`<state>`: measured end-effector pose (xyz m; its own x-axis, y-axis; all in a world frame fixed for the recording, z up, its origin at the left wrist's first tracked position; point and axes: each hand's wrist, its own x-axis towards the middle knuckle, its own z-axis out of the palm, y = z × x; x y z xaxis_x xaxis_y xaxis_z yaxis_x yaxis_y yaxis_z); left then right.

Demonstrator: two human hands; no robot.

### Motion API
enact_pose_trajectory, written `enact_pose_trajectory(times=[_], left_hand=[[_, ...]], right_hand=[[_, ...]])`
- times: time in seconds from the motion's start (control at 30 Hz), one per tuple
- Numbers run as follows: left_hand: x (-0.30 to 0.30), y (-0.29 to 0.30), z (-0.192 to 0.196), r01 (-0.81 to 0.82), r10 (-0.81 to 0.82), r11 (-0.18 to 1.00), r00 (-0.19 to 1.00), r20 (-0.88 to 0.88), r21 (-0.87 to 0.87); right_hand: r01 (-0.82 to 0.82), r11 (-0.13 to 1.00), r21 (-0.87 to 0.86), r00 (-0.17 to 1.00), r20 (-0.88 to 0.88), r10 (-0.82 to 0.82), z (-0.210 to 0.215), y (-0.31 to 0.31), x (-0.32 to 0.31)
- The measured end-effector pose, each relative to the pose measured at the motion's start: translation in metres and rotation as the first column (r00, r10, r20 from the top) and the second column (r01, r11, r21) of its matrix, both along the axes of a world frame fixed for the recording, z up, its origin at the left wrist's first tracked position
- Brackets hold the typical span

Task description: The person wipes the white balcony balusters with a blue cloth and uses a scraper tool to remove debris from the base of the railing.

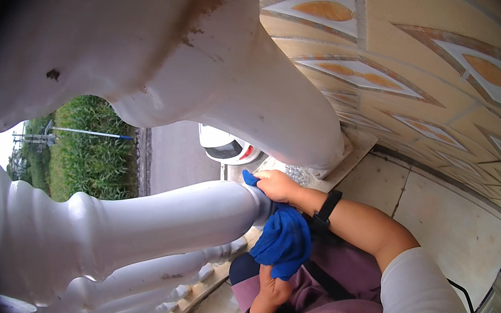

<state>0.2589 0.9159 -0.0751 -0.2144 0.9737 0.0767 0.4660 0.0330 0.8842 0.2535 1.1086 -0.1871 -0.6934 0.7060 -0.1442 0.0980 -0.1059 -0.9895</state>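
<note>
A blue cloth (283, 240) is looped around the narrow end of a white baluster (155, 220). My right hand (276, 185), with a black band on its wrist, grips the cloth's upper end against the baluster. Just under the hanging part of the cloth, my left hand (272, 288), also wearing a black wristband, holds its lower end. A second, thicker white baluster (170, 45) with brown stains fills the upper left, right above my right hand.
More white balusters (132, 282) run off at the lower left. Between them I see a white car (226, 146), a road and green grass (88, 144). Patterned beige tiles (448, 70) and a pale stone ledge (450, 221) lie to the right.
</note>
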Motion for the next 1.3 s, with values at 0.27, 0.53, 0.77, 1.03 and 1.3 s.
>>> enact_pose_trajectory(times=[0.27,0.53,0.77,1.03,1.3], left_hand=[[-0.017,-0.015,-0.018,-0.325,0.338,0.941,0.908,0.247,-0.092],[-0.021,-0.013,0.003,-0.140,0.162,0.985,0.955,-0.248,0.104],[-0.037,-0.040,0.008,-0.332,0.345,0.938,0.924,-0.162,0.101],[-0.033,-0.030,0.043,-0.443,0.215,0.869,0.737,0.640,0.218],[-0.043,-0.051,0.086,-0.482,0.119,0.805,0.702,0.702,0.345]], right_hand=[[-0.612,0.791,0.005,0.784,0.139,0.606,0.023,0.040,-0.068],[-0.198,0.803,0.562,0.952,-0.085,0.294,-0.012,0.026,-0.050],[0.240,0.968,0.069,0.970,-0.056,-0.236,0.007,-0.015,-0.017],[0.219,0.907,-0.359,0.975,0.046,-0.217,0.053,-0.074,0.028],[-0.108,0.910,-0.399,0.962,-0.272,-0.005,0.149,-0.126,0.056]])
